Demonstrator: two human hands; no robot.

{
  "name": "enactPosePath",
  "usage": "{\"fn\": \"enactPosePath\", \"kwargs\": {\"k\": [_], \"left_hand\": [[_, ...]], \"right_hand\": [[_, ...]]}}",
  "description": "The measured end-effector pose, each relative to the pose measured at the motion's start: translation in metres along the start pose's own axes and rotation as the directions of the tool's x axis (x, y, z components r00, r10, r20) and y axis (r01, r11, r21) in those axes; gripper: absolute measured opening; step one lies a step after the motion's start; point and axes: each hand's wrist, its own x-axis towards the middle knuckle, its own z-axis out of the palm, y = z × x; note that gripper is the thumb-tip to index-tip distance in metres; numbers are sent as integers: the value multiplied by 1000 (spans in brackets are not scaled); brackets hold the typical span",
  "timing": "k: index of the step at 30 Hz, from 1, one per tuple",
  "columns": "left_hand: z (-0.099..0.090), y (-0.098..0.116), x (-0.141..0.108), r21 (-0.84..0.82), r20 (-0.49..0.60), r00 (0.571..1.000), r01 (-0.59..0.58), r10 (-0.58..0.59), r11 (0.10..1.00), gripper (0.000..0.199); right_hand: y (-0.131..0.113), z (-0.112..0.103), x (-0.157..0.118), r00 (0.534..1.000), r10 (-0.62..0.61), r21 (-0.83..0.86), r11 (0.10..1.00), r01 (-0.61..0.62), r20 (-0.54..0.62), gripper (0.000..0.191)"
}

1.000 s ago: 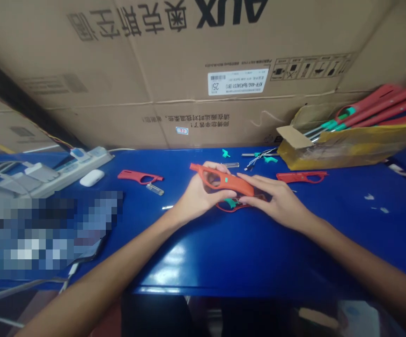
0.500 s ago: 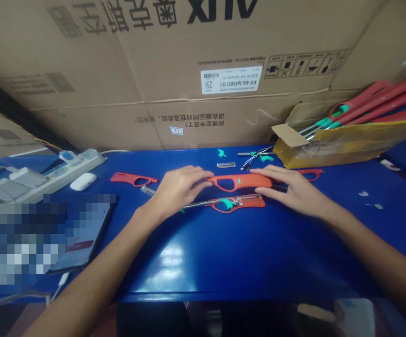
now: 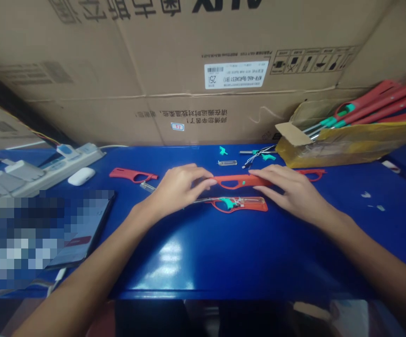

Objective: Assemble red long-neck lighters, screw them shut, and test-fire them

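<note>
My left hand (image 3: 180, 189) pinches the narrow front end of an orange lighter casing half (image 3: 238, 178). My right hand (image 3: 292, 189) grips its wide handle end between thumb and fingers. The casing half is held level just above the blue table. Below it lies another lighter casing half (image 3: 263, 207), fitted with a green trigger (image 3: 228, 202), a clear fuel tank (image 3: 252, 200), thin wires and a metal rod (image 3: 203, 200). My left hand hides the far end of that rod. A second clear tank (image 3: 148, 187) lies beside my left hand.
A red casing half (image 3: 123, 174) lies left, another (image 3: 315, 174) right. Behind are a loose green trigger (image 3: 223, 150), a clear tank (image 3: 227, 163) and a wired rod (image 3: 247, 152). A taped box (image 3: 357, 145) holds red lighters. A power strip (image 3: 86, 153) and phone (image 3: 83, 234) sit left.
The held casing half has tilted, so its broad face shows less. My right hand's fingers have shifted left along the handle; my left hand keeps its pinch.
</note>
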Motion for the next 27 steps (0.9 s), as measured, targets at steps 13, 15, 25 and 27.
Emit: {"fn": "enactPosePath", "kwargs": {"k": [13, 15, 25, 27], "left_hand": [[-3, -22, -3, -271, 342, 936, 10, 86, 963, 22], [-4, -21, -3, -283, 351, 934, 35, 69, 959, 20], [4, -16, -4, -165, 344, 935, -33, 89, 986, 10], [5, -13, -4, -141, 344, 936, -29, 77, 990, 10]], "right_hand": [[-2, -26, 1, 945, 17, 278, 954, -113, 326, 38], [-1, -25, 0, 926, 6, 277, 954, -119, 377, 39], [-2, -20, 2, 872, 11, 292, 940, -175, 489, 38], [-1, -19, 2, 880, 21, 287, 941, -177, 474, 41]]}}
